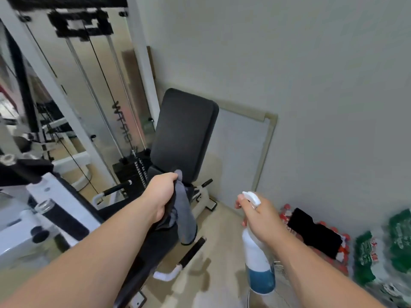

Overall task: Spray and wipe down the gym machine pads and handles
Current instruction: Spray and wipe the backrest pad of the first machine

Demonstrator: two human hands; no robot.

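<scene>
Spraying looked to us like the step in hand. Our right hand (260,215) gripped the neck of the spray bottle (258,258), a finger on the trigger, below and to the right of the back pad (184,134), with the nozzle turned toward it. Our left hand (161,196) clutched the grey cloth (183,216) bunched just under the pad's lower edge, the rest hanging down. We judged it best to draw the cloth clear of the pad, mist the black face evenly from the top, then wipe downward in overlapping strokes. We counted one bottle, one cloth, one back pad and three black-gripped handles: one left of the pad's foot (116,188), one right of it (206,182) and one well below (192,252).
</scene>
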